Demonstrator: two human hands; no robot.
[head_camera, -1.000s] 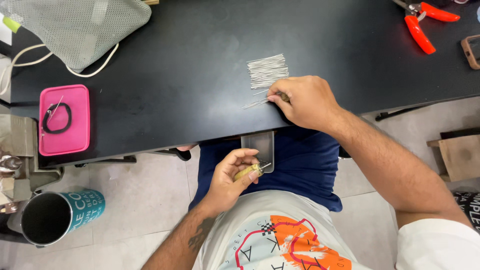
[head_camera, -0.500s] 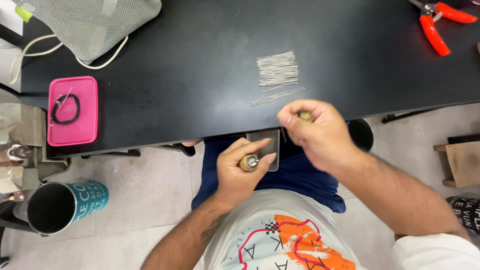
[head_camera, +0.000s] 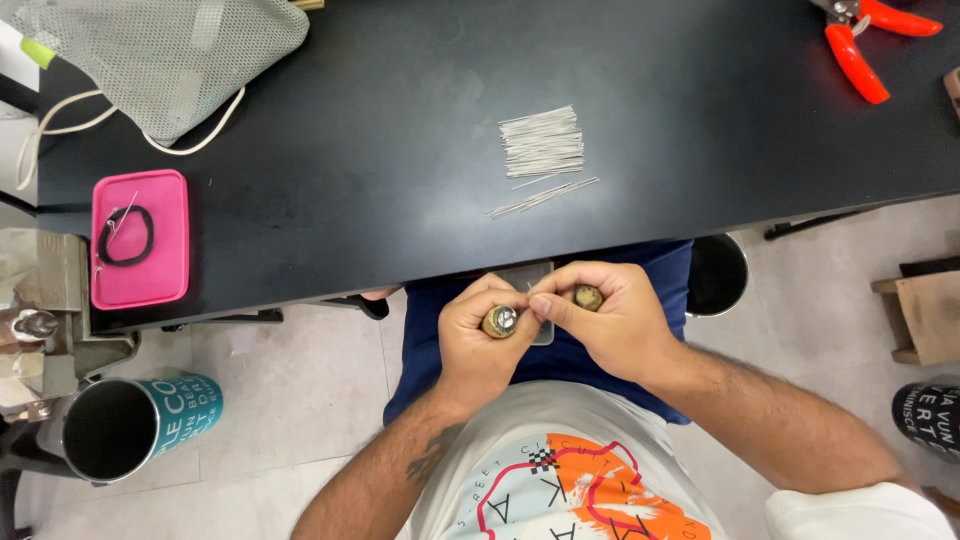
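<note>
My left hand (head_camera: 478, 337) is closed around a small brass-coloured cylindrical tool (head_camera: 499, 321) with a shiny round end. My right hand (head_camera: 604, 320) holds a second small brass piece (head_camera: 587, 297) and pinches a thin wire at its fingertips, right beside the left hand's tool. Both hands meet over my lap, just below the front edge of the black table (head_camera: 400, 130). A bundle of thin metal wires (head_camera: 541, 142) lies on the table above the hands, with a few loose wires (head_camera: 542, 198) beside it.
A pink tray (head_camera: 140, 238) with a black ring lies at the table's left edge. A grey mesh bag (head_camera: 170, 55) sits at the back left, red pliers (head_camera: 865, 40) at the back right. A teal cup (head_camera: 135, 420) stands on the floor. A grey flat object (head_camera: 535, 275) rests on my lap.
My right hand left the loose wires on the table and came down to my lap, carrying a wire and a brass piece. The left hand rose slightly to meet it.
</note>
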